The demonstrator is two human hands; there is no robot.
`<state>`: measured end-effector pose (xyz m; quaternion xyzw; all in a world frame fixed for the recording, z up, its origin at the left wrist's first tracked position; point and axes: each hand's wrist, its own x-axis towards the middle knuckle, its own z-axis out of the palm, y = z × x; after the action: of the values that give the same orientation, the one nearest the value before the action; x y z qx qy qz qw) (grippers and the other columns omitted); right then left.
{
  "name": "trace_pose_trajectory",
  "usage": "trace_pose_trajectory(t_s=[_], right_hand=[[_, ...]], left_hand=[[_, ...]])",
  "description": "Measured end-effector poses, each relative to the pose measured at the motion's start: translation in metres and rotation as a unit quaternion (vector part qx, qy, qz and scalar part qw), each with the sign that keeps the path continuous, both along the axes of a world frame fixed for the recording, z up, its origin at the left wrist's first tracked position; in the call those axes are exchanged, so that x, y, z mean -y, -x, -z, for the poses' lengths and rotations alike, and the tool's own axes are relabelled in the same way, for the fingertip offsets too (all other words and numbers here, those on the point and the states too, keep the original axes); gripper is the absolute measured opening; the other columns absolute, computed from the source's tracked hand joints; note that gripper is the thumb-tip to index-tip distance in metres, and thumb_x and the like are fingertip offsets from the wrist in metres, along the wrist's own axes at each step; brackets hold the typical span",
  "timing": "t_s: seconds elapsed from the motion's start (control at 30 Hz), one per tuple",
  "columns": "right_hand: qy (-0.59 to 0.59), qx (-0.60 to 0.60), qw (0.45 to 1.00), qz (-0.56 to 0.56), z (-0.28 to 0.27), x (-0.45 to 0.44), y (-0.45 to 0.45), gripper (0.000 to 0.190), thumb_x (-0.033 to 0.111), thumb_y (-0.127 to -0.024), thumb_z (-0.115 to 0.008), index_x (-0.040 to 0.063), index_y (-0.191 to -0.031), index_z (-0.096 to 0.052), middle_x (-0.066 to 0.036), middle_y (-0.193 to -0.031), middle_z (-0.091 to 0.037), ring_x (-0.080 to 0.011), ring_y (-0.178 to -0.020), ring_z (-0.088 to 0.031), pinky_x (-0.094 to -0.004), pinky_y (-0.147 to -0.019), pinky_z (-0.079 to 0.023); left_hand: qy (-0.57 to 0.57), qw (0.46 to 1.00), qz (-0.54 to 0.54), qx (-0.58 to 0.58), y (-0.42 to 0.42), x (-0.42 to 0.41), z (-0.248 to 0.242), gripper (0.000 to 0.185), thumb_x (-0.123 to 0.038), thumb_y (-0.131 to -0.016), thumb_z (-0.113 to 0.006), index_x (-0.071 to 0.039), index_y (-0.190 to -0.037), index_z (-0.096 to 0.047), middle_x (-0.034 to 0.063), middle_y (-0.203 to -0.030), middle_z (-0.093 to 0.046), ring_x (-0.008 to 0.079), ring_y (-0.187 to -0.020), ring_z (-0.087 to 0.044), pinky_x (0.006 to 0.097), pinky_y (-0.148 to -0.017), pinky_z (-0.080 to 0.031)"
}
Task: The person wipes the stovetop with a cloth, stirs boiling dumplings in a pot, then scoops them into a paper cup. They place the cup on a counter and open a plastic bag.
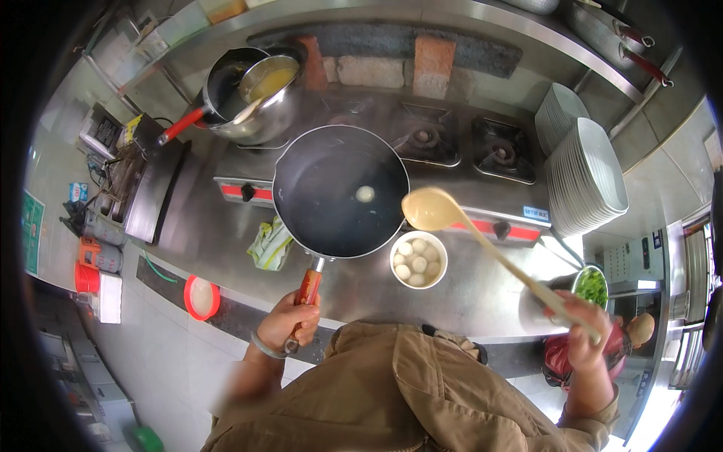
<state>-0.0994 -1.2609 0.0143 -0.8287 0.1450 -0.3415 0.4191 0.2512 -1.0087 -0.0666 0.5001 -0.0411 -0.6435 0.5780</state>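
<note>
My left hand (294,322) grips the red handle (308,287) of a dark saucepan (333,192) at the front of the gas stove. One pale round ball (365,194) sits in the dark liquid inside. In my right hand (584,330) is the long handle of a pale ladle (432,209). The ladle's bowl is just right of the pan's rim, above the counter side of the stove. Below it stands a white bowl (418,283) holding several white balls in liquid. My right hand is close to a metal container of chopped greens (591,287).
A steel pot (265,127) with a smaller pan and yellow liquid stands back left. Bare burners (423,137) lie behind. Stacked white plates (587,175) stand at the right. A crumpled green-and-white cloth (270,244) lies left of the pan handle. A person in red (587,350) is at the right.
</note>
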Motion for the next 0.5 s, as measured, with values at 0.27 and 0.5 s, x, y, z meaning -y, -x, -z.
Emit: trace_pose_trajectory(t_s=[0.27,0.5], right_hand=[[0.108,-0.03,0.992,-0.066,0.033,0.02,-0.077,0.031,0.006,-0.076,-0.061,-0.004,-0.104,-0.055,-0.017,-0.093,-0.063,-0.0329,-0.089,-0.061,-0.0416,-0.086,-0.046],[0.003,-0.091,0.994,-0.067,0.032,0.017,-0.09,0.03,0.003,-0.077,-0.06,-0.002,-0.107,-0.055,-0.015,-0.098,-0.062,-0.0272,-0.085,-0.063,-0.0371,-0.084,-0.047]], left_hand=[[0.001,0.999,0.032,-0.013,0.006,0.001,0.0,0.011,-0.011,-0.083,-0.053,-0.01,-0.082,-0.043,-0.0022,-0.056,-0.041,0.0065,-0.039,-0.036,0.0215,-0.036,-0.028],[0.006,0.999,0.052,0.01,0.008,0.002,0.002,0.013,-0.013,-0.083,-0.054,-0.01,-0.08,-0.042,-0.0021,-0.057,-0.042,0.0062,-0.04,-0.037,0.0214,-0.036,-0.029]])
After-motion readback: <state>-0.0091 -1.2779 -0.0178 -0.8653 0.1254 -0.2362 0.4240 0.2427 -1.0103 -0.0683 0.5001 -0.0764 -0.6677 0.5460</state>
